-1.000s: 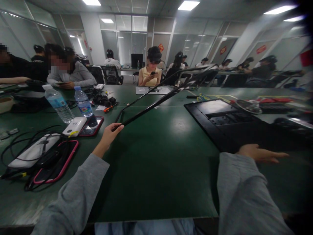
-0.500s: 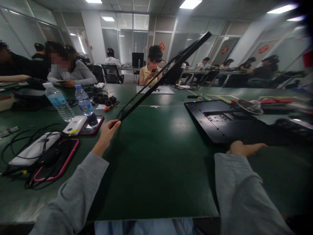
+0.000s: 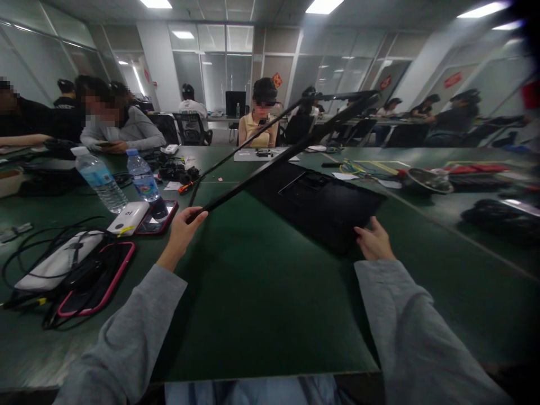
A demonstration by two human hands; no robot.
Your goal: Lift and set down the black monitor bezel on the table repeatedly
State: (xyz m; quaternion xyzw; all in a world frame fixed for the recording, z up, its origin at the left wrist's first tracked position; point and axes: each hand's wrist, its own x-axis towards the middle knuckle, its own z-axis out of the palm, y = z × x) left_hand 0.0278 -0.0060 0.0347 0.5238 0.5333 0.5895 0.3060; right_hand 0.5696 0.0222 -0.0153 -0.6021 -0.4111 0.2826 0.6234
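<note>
My left hand is closed round one corner of a thin black rectangular frame, which looks like a monitor bezel. The frame is raised and tilted, its far end up in the air. At the right, my right hand grips the near right corner of a flat black panel with a recessed middle, like a monitor's back cover. The panel lies partly behind the frame. Whether it touches the table all along, I cannot tell.
On the left of the green table are two water bottles, phones, a white power bank and black cables. A metal bowl-like thing and coloured wires lie far right. A person sits opposite.
The black panel has moved left and turned, with my right hand now on its corner. The frame's far end has swung lower and its opening shows wider. My left hand has stayed in place.
</note>
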